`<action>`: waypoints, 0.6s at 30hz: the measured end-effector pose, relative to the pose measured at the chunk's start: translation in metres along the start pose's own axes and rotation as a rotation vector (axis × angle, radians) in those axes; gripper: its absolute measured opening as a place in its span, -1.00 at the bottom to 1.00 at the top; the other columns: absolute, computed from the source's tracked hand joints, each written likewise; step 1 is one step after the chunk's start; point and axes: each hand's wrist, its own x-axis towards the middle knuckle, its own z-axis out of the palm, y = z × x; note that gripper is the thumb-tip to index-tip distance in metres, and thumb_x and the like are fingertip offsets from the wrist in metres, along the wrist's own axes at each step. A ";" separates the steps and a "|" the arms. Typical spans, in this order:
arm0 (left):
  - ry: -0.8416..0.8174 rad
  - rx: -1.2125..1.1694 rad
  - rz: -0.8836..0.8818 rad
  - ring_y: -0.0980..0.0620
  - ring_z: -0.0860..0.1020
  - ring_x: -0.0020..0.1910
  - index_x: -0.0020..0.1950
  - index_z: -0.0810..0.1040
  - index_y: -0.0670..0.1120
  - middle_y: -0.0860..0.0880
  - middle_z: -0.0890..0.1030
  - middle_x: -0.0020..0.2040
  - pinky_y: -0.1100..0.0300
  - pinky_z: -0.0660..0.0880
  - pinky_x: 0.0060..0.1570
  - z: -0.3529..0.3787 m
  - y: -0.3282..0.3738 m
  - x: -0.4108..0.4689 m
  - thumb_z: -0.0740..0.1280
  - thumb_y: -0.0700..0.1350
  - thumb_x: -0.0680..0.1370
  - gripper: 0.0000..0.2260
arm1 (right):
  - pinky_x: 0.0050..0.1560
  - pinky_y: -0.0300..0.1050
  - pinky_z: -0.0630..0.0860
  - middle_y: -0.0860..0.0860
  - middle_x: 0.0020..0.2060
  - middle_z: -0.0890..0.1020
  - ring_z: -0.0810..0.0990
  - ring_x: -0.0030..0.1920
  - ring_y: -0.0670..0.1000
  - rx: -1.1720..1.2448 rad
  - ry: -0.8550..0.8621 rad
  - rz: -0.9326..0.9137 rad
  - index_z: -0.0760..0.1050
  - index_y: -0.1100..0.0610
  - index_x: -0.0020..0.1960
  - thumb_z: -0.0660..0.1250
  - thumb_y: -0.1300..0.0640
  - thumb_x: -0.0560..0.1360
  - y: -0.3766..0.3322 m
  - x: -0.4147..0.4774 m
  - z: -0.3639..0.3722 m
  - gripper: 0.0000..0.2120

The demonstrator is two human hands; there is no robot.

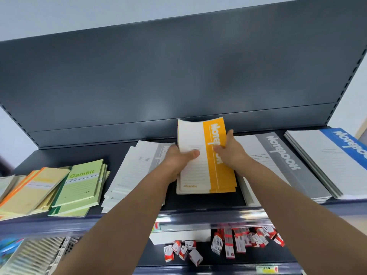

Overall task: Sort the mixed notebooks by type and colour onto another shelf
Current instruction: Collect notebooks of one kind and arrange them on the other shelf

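Notebook colours on the dark grey shelf

White covers are banded in yellow, grey and blue; pale green and cream-orange pads are seen.

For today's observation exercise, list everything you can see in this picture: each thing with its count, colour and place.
Yellow-banded notebooks: one stack, white and yellow, shelf centre, top copies lifted at the far end.
Grey-banded notebooks: one stack, right of centre.
Second grey-banded stack: fanned, left of centre.
Blue-banded notebooks: one stack, far right.
Green Gambit pads: several, left.
Orange-spined pads: several, cream, far left.
Small boxes: many, red and white, lower shelf.
Shelf: dark grey.
Left hand: on the yellow stack.
Right hand: on the yellow stack.
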 end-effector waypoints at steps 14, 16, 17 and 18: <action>0.277 0.677 0.186 -0.10 0.57 0.04 -0.05 0.55 -0.08 -0.08 0.63 0.01 0.17 0.42 -0.19 -0.009 0.012 -0.014 0.41 0.01 0.49 -0.82 | 0.45 0.09 0.18 0.11 0.53 0.14 0.01 0.54 0.16 -0.813 0.080 -0.238 0.31 0.08 0.45 0.27 0.16 0.56 0.004 -0.004 0.028 -0.53; 0.346 0.675 0.201 -0.10 0.57 0.09 0.04 0.59 -0.06 -0.06 0.64 0.07 0.18 0.43 -0.08 -0.038 0.010 -0.017 0.36 0.00 0.52 -0.82 | 0.48 0.12 0.13 0.11 0.52 0.17 0.00 0.55 0.16 -0.877 0.077 -0.317 0.32 0.05 0.45 0.25 0.18 0.55 -0.008 -0.010 0.038 -0.53; 0.373 0.687 0.183 -0.09 0.56 0.12 0.13 0.59 -0.05 -0.05 0.63 0.13 0.18 0.43 -0.03 -0.054 0.007 -0.018 0.35 -0.01 0.53 -0.77 | 0.48 0.12 0.11 0.10 0.51 0.19 0.00 0.55 0.15 -0.905 0.072 -0.347 0.32 0.04 0.45 0.23 0.18 0.55 -0.015 -0.015 0.045 -0.53; 0.394 0.706 0.155 -0.10 0.55 0.16 0.17 0.57 -0.05 -0.06 0.61 0.17 0.18 0.43 0.01 -0.072 0.004 -0.020 0.34 -0.01 0.53 -0.75 | 0.48 0.12 0.10 0.10 0.50 0.21 0.00 0.55 0.14 -0.916 0.061 -0.375 0.33 0.04 0.44 0.22 0.19 0.55 -0.023 -0.020 0.055 -0.54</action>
